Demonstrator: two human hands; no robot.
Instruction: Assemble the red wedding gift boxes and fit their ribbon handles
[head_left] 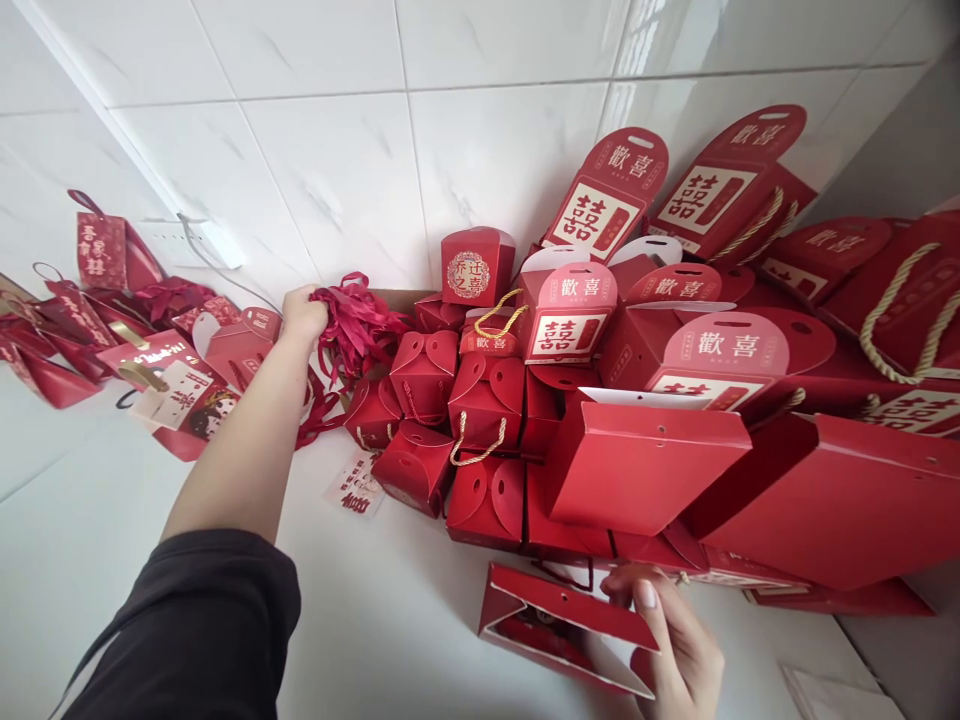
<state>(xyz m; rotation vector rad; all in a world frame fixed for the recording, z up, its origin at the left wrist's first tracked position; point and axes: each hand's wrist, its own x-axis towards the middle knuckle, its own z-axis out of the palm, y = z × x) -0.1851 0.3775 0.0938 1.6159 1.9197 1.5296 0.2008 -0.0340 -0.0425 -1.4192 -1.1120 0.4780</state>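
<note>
Near the desk's [405,620] back edge, the left hand [302,315] touches bunched crimson ribbons [361,322]; toward its right edge, the right hand [686,640] holds an open red bag [571,606] beside piled red boxes [487,400].

Hands [304,315], two; held ribbon bunch [360,325], one; held box [547,592], one; loose card [355,485], one; socket strip [161,240], one; other boxes [486,500], overlapping, more than a dozen, exact total indeterminable.
</note>
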